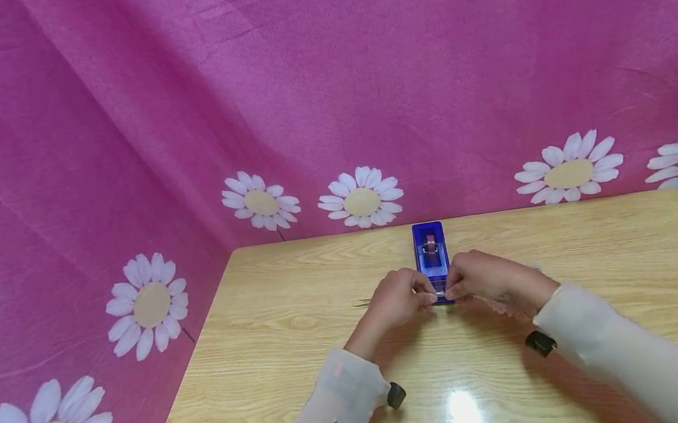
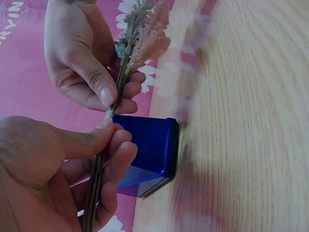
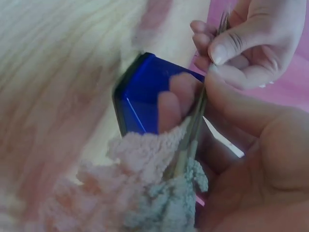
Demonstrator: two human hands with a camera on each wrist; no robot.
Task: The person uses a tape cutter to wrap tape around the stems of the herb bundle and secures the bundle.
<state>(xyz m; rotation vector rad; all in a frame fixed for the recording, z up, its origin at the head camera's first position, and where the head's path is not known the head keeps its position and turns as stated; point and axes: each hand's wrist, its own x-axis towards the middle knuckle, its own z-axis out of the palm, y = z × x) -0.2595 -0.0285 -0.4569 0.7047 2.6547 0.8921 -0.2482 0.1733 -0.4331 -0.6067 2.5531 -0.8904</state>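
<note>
Both hands hold a small bunch of dried flowers [image 2: 152, 36], with fluffy pink and grey-green heads on thin brown stems [image 2: 91, 195]. My left hand [image 1: 395, 297] pinches the stems between thumb and fingers, toward their bare ends. Close beside it, my right hand [image 1: 494, 278] grips them nearer the flower heads. A pale, shiny band [image 2: 110, 114] shows on the stems where the two thumbs meet; whether it is tape is hard to tell. Just beyond and below the fingers stands a blue plastic tape dispenser [image 1: 431, 256], its near end partly hidden by the hands.
The wooden table [image 1: 297, 282] carries the dispenser near its far edge. A pink cloth [image 1: 425, 84] with white daisies hangs behind the table and along its left side. Black bands sit on both wrists, over pale sleeves [image 1: 596, 327].
</note>
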